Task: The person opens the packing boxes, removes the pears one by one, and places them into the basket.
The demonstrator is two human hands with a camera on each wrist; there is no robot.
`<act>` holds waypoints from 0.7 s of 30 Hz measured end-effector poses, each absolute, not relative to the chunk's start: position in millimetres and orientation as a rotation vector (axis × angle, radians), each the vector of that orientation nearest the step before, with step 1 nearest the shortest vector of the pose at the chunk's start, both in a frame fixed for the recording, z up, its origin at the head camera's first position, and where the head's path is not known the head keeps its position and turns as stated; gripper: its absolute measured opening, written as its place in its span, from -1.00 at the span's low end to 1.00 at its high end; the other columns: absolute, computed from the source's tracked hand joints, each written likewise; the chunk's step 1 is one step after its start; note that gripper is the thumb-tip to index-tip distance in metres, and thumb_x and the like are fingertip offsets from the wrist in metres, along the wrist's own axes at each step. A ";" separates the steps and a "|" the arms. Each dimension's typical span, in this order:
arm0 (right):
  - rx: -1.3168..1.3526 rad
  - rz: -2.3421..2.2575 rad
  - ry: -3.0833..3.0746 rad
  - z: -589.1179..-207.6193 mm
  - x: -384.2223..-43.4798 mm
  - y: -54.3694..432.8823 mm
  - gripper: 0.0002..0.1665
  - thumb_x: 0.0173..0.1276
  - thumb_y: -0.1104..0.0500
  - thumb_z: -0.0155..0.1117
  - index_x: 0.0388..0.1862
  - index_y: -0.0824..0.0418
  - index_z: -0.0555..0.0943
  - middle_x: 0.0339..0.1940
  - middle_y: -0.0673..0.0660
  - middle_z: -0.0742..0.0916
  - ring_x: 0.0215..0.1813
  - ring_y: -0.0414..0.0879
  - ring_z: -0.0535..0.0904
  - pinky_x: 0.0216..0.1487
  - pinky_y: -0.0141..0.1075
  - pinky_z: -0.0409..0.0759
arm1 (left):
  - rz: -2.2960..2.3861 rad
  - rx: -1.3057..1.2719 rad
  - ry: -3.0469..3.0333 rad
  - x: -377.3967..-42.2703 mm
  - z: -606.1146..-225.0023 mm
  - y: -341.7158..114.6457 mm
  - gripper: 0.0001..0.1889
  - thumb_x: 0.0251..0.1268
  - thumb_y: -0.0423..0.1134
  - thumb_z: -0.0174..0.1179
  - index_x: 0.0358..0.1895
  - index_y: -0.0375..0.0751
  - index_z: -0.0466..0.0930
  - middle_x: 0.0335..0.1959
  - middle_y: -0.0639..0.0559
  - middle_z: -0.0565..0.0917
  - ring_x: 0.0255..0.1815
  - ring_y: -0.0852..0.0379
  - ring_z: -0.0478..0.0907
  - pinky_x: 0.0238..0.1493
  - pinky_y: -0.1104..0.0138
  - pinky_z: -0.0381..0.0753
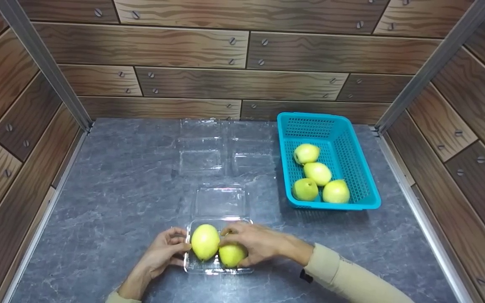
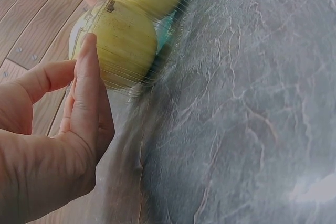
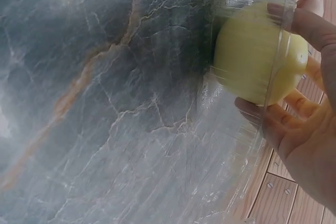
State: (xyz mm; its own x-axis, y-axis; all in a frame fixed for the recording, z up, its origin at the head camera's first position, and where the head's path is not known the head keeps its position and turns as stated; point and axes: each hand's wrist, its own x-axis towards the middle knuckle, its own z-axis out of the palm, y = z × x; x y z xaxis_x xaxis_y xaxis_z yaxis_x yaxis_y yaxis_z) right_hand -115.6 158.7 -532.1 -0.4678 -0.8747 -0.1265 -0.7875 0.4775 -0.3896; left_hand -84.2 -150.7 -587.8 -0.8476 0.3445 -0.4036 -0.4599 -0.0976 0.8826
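A clear plastic clamshell container (image 1: 200,271) lies near the front of the table, its transparent lid (image 1: 220,202) folded back on the far side. Two yellow-green pears sit in it side by side: a left pear (image 1: 205,240) and a right pear (image 1: 231,256). With thumb and fingers my left hand (image 1: 162,252) pinches the container's left edge, beside the left pear (image 2: 123,45). My right hand (image 1: 261,243) reaches in from the right, its fingers and thumb around the right pear (image 3: 244,56). In the right wrist view that pear shows through the container's clear wall.
A turquoise plastic basket (image 1: 282,164) holding several more pears (image 1: 317,174) stands at the back right. Several other clear containers (image 1: 200,162) lie behind the one at the front. Wood-patterned walls (image 1: 192,46) enclose the grey marbled table (image 1: 112,185) at the back and sides.
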 end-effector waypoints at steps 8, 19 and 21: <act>-1.421 -0.373 2.400 -530.9 -118.3 154.9 -0.19 0.15 0.01 0.66 0.41 -0.13 0.56 0.40 0.06 0.61 0.36 -0.05 0.59 0.38 -0.22 0.67 | 1.998 -0.119 1.647 -83.1 -587.8 -151.6 -0.66 0.29 -0.45 0.32 0.07 -0.29 0.46 -0.30 0.11 0.65 -0.35 0.22 0.61 -0.47 0.36 0.83; -1.477 -0.329 2.445 -525.6 -121.8 161.4 -0.23 0.24 -0.09 0.59 0.42 -0.06 0.55 0.44 0.06 0.61 0.34 -0.04 0.56 0.31 -0.28 0.66 | 1.981 -0.126 1.649 -83.0 -587.5 -150.2 -0.68 0.25 -0.47 0.33 0.01 -0.26 0.47 -0.33 0.13 0.68 -0.39 0.23 0.64 -0.46 0.38 0.83; -1.495 -0.330 2.461 -522.9 -122.4 162.5 -0.24 0.24 -0.10 0.58 0.41 -0.04 0.55 0.44 0.06 0.61 0.34 -0.04 0.56 0.34 -0.24 0.68 | 1.982 -0.126 1.647 -82.8 -586.8 -150.2 -0.67 0.24 -0.46 0.35 0.01 -0.26 0.47 -0.33 0.11 0.68 -0.39 0.23 0.64 -0.46 0.37 0.83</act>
State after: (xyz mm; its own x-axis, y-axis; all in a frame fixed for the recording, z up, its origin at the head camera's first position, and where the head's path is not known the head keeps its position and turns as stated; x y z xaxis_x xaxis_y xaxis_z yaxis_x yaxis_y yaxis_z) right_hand -122.4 162.5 -522.9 -0.4464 -0.8904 -0.0891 -0.8355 0.4504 -0.3147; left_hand -82.8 -150.2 -586.8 -0.8422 0.3514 -0.4089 -0.4664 -0.0942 0.8796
